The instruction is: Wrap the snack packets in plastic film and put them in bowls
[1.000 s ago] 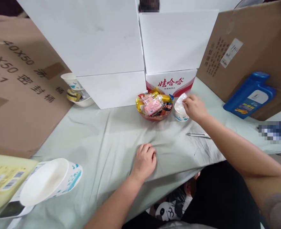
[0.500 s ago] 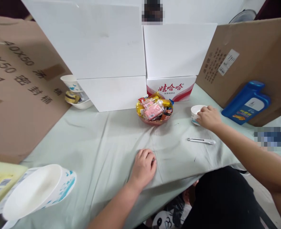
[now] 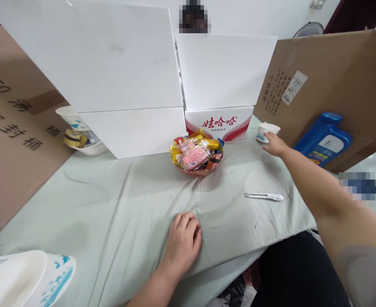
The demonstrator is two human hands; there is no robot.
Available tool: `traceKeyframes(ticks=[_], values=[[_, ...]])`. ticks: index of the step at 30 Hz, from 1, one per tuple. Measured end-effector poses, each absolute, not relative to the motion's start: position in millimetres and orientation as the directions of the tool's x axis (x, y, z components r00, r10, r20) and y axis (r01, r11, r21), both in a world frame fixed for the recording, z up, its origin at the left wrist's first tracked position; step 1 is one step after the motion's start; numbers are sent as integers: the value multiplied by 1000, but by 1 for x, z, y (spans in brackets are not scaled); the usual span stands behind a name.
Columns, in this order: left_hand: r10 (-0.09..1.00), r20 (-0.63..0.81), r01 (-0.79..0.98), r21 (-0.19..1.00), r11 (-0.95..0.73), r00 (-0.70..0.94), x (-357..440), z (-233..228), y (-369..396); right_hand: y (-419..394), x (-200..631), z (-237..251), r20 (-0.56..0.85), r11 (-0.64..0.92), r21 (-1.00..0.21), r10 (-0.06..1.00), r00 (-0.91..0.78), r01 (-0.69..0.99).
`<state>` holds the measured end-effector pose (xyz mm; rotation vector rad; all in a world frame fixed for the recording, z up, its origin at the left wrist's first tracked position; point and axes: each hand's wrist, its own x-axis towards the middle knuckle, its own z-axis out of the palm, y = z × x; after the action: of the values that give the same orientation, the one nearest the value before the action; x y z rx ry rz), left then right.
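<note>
My right hand reaches far across the table, its fingertips against the lower side of a small white paper cup with blue print; the cup stands upright near the brown cardboard box. My left hand rests palm down on the pale green tablecloth near the front edge, fingers loosely curled, holding nothing. Between the hands stands a reddish bowl piled with wrapped snacks, and a slim white pen-like tool lies on the cloth to the right.
Stacked white boxes and a red-printed carton wall the back. Brown cardboard boxes stand left and right. A blue bottle leans at the right. Paper bowls sit at the far left and bottom left.
My right hand has carried the small cup from beside the snack bowl to the back right, near the cardboard box. The left hand has stayed on the cloth. The view has shifted.
</note>
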<state>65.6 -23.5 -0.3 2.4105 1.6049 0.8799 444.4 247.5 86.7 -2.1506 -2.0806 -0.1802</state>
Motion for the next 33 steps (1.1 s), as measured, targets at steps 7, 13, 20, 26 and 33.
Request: traceKeyframes(ticks=[7, 13, 20, 26, 33], values=[[882, 388, 805, 413, -426, 267, 66, 1, -24, 226, 372, 66, 177, 268, -272, 958, -226, 924], [881, 396, 804, 417, -424, 260, 67, 0, -24, 169, 304, 53, 153, 497, -555, 850, -505, 667], [867, 427, 801, 407, -439, 258, 66, -1, -23, 167, 277, 53, 111, 352, -332, 936, -334, 875], [869, 414, 789, 423, -446, 270, 64, 0, -22, 167, 294, 65, 81, 342, -231, 940, -332, 911], [855, 439, 777, 421, -468, 277, 62, -3, -22, 141, 387, 71, 47, 167, -141, 986, -162, 976]])
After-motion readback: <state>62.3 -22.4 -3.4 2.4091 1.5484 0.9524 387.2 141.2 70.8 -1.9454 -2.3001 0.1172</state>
